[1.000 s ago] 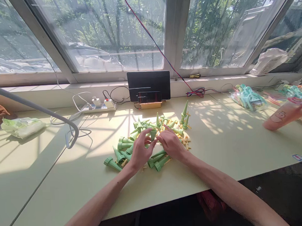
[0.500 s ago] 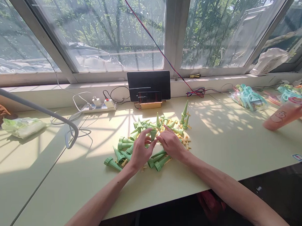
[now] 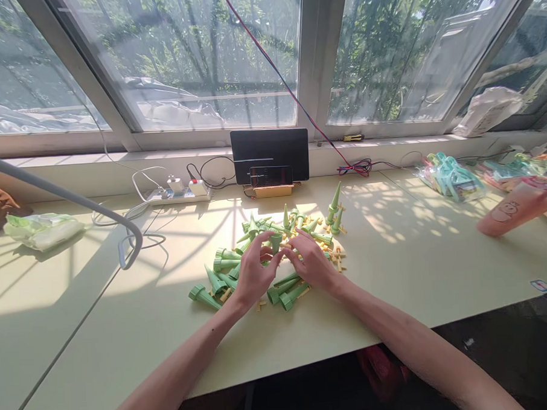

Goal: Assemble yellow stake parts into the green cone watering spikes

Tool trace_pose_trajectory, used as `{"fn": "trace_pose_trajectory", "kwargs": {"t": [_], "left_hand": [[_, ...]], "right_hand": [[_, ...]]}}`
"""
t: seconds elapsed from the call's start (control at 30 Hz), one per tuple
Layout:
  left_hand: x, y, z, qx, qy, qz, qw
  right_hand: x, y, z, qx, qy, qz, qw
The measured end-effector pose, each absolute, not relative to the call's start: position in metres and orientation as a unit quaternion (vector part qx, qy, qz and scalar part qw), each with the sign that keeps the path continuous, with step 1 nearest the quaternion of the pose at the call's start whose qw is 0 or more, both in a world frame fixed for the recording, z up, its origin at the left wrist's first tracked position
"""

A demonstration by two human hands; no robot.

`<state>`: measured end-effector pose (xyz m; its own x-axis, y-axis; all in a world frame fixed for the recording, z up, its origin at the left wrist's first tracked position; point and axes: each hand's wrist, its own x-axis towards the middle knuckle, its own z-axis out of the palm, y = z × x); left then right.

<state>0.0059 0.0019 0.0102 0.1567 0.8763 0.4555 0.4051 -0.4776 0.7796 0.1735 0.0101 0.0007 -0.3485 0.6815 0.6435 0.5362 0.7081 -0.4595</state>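
A heap of green plastic cones [image 3: 231, 273] mixed with small yellow cross-shaped pieces [image 3: 337, 259] lies on the pale green table [image 3: 394, 272]. Both my hands meet over the middle of the heap. My left hand [image 3: 253, 272] pinches a green cone [image 3: 276, 242] with its wide end toward me. My right hand [image 3: 310, 261] has its fingers curled right beside that cone, thumb and fingertips pressed together near a small yellow piece; what it holds is too small to make out. Several cones stand upright [image 3: 334, 205] at the far side of the heap.
A black tablet [image 3: 270, 154] with a phone in front stands against the window sill. A power strip with cables [image 3: 180, 194] lies to its left, a grey curved tube [image 3: 74, 204] further left. Bagged items [image 3: 451, 176] and a pink cup [image 3: 513, 209] sit at right.
My right hand's fingers have closed in toward the cone in my left hand. Both hands have otherwise stayed in place.
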Motion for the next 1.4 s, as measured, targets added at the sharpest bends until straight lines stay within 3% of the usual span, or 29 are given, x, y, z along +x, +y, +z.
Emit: {"fn": "trace_pose_trajectory", "kwargs": {"t": [1.4], "left_hand": [[0.0060,0.0011,0.0086,0.743,0.444,0.461,0.197]], "right_hand": [[0.1772,0.0088,-0.0033,-0.402,-0.783,0.185,0.438]]}}
